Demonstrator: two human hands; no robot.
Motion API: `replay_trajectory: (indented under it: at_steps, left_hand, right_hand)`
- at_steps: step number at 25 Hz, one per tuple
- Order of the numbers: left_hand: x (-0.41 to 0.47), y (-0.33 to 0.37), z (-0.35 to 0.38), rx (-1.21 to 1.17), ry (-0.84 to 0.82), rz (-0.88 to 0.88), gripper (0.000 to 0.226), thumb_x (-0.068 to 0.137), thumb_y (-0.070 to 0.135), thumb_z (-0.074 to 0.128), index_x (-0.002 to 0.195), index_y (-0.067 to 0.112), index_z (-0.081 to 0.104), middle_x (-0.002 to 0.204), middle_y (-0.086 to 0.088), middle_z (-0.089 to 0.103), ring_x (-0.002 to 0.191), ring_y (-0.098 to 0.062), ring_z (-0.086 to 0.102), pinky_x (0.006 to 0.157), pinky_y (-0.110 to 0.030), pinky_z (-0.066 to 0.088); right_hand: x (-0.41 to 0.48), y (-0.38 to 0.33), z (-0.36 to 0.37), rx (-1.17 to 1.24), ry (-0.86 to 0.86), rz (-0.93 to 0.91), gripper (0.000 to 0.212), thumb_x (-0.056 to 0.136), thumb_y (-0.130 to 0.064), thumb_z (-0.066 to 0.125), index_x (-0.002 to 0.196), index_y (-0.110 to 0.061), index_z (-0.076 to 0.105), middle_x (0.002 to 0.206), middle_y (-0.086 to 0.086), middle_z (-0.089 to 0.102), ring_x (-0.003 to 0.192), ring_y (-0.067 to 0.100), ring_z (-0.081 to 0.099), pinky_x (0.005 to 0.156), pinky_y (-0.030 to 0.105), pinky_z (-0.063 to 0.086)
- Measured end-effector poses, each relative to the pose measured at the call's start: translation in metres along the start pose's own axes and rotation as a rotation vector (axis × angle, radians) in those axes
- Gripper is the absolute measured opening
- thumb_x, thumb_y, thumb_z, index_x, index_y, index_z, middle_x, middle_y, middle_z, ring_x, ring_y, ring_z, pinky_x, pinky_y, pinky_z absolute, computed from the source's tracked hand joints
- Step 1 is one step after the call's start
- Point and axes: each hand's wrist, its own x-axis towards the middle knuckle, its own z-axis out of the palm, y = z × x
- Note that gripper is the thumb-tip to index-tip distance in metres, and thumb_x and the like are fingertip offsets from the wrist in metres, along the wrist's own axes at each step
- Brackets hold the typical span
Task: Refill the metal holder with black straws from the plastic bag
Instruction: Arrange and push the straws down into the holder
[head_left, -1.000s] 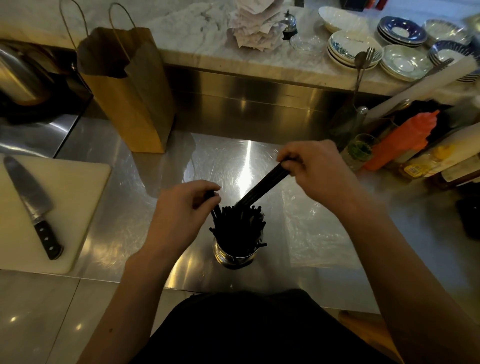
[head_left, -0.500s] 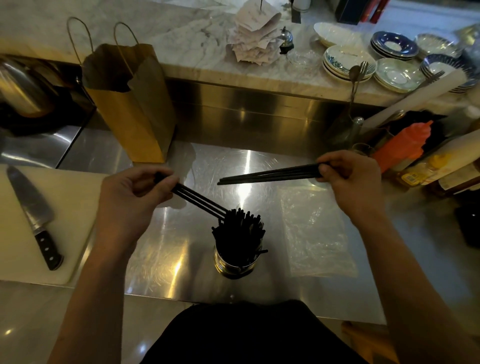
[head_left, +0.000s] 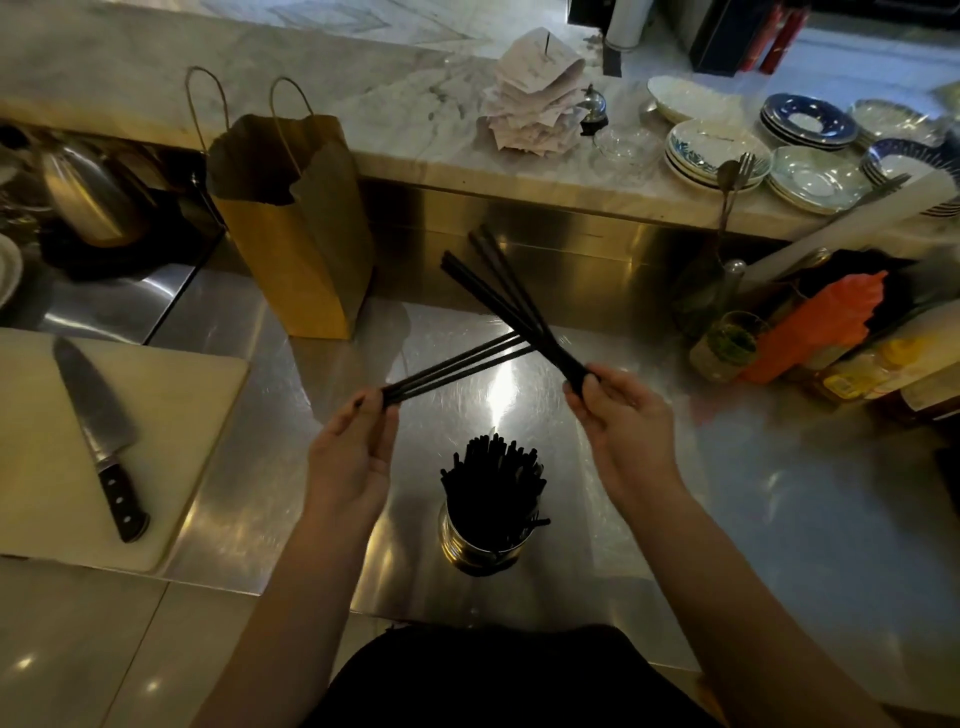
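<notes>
Our left hand (head_left: 349, 451) fingers (head_left: 370, 410) pinch a few black straws (head_left: 457, 361) by one end, and our right hand (head_left: 618, 421) fingers (head_left: 589, 387) pinch another small bunch (head_left: 498, 291); both bunches cross in the air above the metal holder (head_left: 480, 543). The holder stands on the counter (head_left: 249, 467) between our wrists, already packed with straws (head_left: 493, 475), so we judge the refill nearly done. What's left is dropping in these two bunches; the plastic bag (head_left: 644, 519) lies flat just right of the holder and looks empty.

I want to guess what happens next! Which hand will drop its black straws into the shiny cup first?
Probably the left hand. Its few thin black straws lie nearly level and it looks closer to the round metal holder, already packed. The right hand holds its fanned black straws pointing away.
</notes>
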Motion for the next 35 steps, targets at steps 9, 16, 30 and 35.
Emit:
replay_trajectory:
  at_steps: [9,16,30,35]
  left_hand:
    - [-0.018,-0.019,0.004,0.357,-0.186,0.057,0.013,0.084,0.000,0.066,0.097,0.000,0.067,0.098,-0.011,0.076,0.095,-0.017,0.073,0.073,-0.018,0.056]
    - [-0.026,-0.010,0.010,0.854,-0.353,0.253,0.009,0.081,0.000,0.073,0.088,0.003,0.069,0.085,-0.008,0.078,0.086,-0.020,0.075,0.074,-0.025,0.057]
    - [-0.032,-0.005,0.028,1.236,-0.596,0.222,0.014,0.086,0.010,0.071,0.097,0.018,0.070,0.082,-0.004,0.077,0.075,-0.011,0.075,0.066,-0.014,0.054]
    - [-0.024,-0.004,0.019,1.042,-0.542,0.103,0.011,0.089,0.006,0.067,0.099,0.005,0.069,0.087,-0.010,0.077,0.083,-0.020,0.075,0.073,-0.025,0.058]
  right_hand:
    - [-0.003,0.007,0.040,0.340,0.004,0.316,0.020,0.091,0.009,0.052,0.106,0.003,0.064,0.104,0.018,0.068,0.093,0.022,0.070,0.078,0.025,0.059]
    - [-0.002,0.007,0.047,0.319,-0.037,0.386,0.022,0.092,0.009,0.050,0.106,0.002,0.065,0.100,0.015,0.071,0.094,0.019,0.070,0.080,0.025,0.059]
    - [-0.002,0.003,0.044,0.235,-0.052,0.319,0.023,0.092,0.008,0.051,0.110,0.004,0.064,0.094,0.013,0.071,0.082,0.015,0.072,0.072,0.021,0.058]
    - [0.000,0.005,0.032,0.150,0.090,0.188,0.016,0.090,0.010,0.055,0.101,0.004,0.064,0.096,0.018,0.068,0.081,0.020,0.072,0.078,0.025,0.059]
